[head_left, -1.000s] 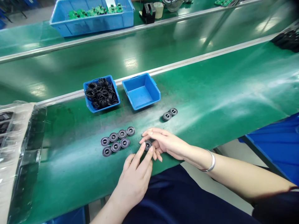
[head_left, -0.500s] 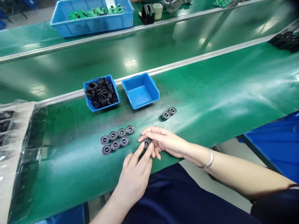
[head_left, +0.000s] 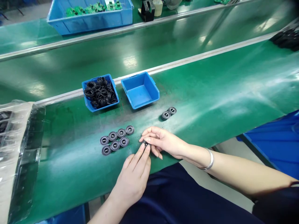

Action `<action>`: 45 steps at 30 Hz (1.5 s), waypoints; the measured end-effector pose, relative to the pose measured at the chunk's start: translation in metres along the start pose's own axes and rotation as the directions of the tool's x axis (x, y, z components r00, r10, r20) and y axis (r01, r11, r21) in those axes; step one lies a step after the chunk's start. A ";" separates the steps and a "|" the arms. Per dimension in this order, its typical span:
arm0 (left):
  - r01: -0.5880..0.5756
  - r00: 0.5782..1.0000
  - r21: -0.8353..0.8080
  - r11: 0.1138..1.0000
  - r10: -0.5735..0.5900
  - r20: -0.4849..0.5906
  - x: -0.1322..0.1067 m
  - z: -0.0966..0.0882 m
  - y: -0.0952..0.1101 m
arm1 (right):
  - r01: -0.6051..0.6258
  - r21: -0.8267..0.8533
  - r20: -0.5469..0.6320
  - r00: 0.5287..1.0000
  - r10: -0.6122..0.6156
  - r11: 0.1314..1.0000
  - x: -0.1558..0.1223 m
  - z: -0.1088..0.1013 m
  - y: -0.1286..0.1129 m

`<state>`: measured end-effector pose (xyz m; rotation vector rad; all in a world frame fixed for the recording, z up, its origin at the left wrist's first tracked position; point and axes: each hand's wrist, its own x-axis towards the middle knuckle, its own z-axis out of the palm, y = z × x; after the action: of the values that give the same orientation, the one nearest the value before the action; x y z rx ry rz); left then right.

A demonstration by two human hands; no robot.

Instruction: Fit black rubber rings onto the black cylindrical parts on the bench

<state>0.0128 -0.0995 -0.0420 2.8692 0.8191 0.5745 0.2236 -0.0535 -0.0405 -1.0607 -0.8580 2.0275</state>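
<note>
A round black part [head_left: 146, 144] with a ringed top sits between my two hands, mostly covered by fingers. My left hand [head_left: 134, 175] grips it from the near left with its fingertips. From the right, my right hand [head_left: 161, 141] curls round the same part, its thumb lying over the top. To the left, several like parts [head_left: 115, 145] stand in two rows, small light slots showing in their centres. Two more such parts [head_left: 166, 115] stand touching each other beyond my right hand.
A blue bin [head_left: 102, 109] of coiled black wires stands at the back beside a second blue bin [head_left: 142, 96]. Clear plastic trays [head_left: 25, 161] lie at the left edge. A larger blue crate [head_left: 93, 26] of green circuit boards is farther back.
My right thumb has moved over the top of the round part, hiding more of it. My left fingers have shifted slightly. The rows and the pair stay put.
</note>
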 end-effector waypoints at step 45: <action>0.428 0.897 -0.488 0.761 -0.422 0.128 -0.001 -0.017 0.003 | 0.226 -0.765 -0.304 0.699 -0.648 0.603 -0.016 -0.038 -0.019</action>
<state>0.0074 -0.1029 -0.0258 2.1129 1.0847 0.6011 0.2681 -0.0470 -0.0364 -1.5180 -1.4132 0.8303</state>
